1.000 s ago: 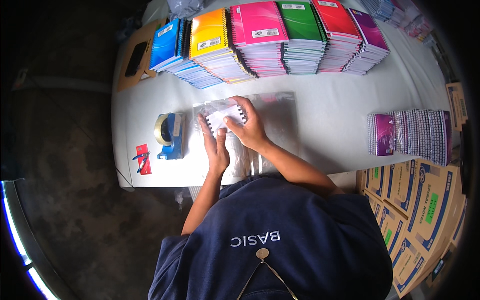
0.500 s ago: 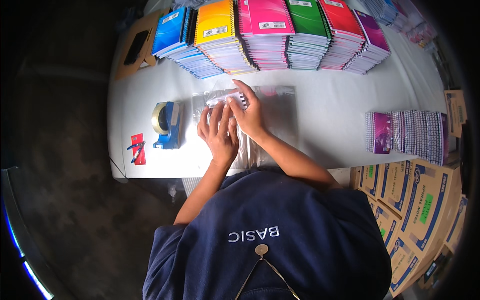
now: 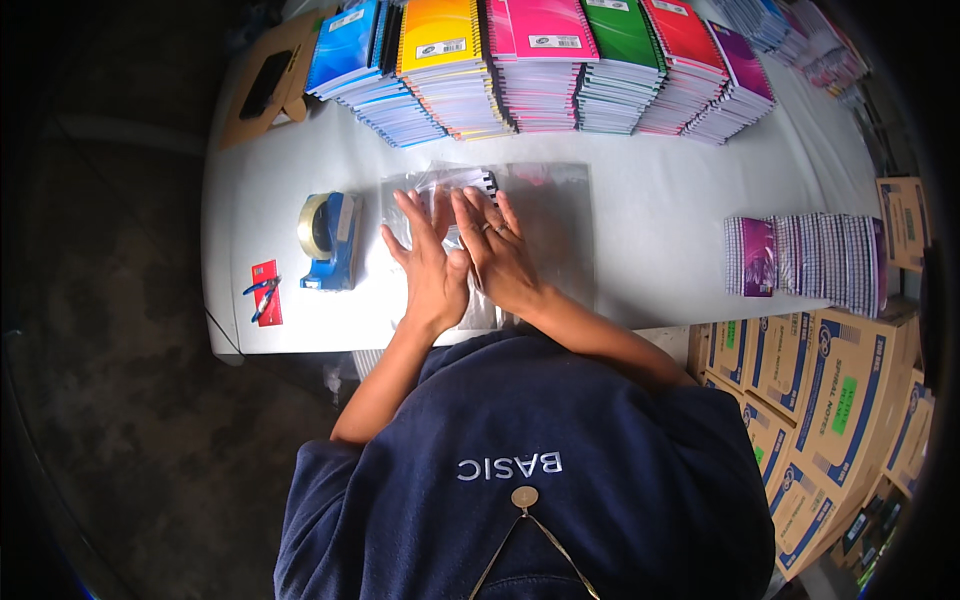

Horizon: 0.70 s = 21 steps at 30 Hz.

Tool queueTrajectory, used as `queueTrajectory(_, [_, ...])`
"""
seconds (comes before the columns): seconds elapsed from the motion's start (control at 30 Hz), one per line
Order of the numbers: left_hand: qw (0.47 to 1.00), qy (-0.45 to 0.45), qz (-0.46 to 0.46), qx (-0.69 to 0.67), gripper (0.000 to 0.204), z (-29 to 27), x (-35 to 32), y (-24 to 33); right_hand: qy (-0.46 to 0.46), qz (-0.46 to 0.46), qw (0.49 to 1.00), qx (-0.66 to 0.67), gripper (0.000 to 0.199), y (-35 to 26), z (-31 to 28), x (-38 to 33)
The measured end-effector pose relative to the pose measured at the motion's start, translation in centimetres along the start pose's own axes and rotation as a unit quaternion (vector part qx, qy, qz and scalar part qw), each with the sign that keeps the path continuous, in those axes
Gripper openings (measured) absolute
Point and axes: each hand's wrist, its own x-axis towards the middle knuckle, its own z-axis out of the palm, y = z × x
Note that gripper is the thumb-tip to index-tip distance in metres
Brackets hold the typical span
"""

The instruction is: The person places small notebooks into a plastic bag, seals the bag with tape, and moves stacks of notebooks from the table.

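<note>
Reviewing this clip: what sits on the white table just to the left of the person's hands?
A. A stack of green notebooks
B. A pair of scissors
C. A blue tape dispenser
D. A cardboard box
C. The blue tape dispenser stands on the white table just left of the left hand, which lies flat beside the right hand on the clear plastic bag.

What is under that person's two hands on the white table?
Both the left hand and right hand press flat on a clear plastic bag. A spiral-bound edge peeks out inside it; the rest is covered.
</note>
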Motion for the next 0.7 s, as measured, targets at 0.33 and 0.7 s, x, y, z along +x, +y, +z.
queueTrajectory(0.33, [0.973, -0.079, 0.178, 0.126, 0.035, -3.4, 7.8, -4.4, -0.035, -0.043, 0.995, -0.088, 0.037, -0.2, -0.9, 1.1])
queueTrajectory(0.7, [0.993, 0.064, 0.093, -0.028, 0.02, -0.6, 3.2, -2.0, 0.163, -0.044, 0.983, 0.077, 0.05, 1.4, 1.9, 1.1])
